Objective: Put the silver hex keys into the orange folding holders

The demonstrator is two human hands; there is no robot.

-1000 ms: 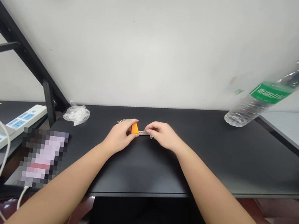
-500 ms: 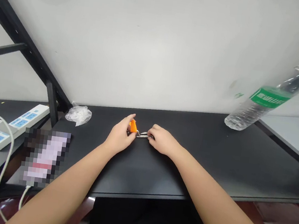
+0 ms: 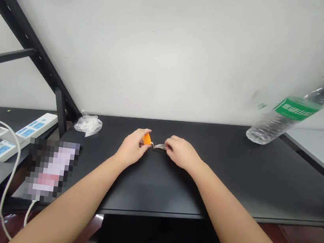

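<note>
Both hands meet over the middle of the black table (image 3: 153, 184). Fingers of my left hand (image 3: 133, 146) are closed on an orange piece (image 3: 147, 139), which shows between thumb and forefinger. Thin silvery metal pieces (image 3: 160, 146) reach from beside the orange piece across to my right hand (image 3: 182, 152). The fingertips of my right hand pinch the far end of the metal pieces. Whether the metal is joined to the orange piece is too small to tell.
A crumpled clear plastic bag (image 3: 88, 124) lies at the back left. Further left are a white power strip (image 3: 23, 135), cables and a blurred-out phone (image 3: 52, 171). A leaning plastic bottle (image 3: 295, 109) with a green label stands at the back right.
The view has shifted slightly. The orange piece is tilted differently in my left hand, and the metal pieces now look more bunched together, at a changed angle.
</note>
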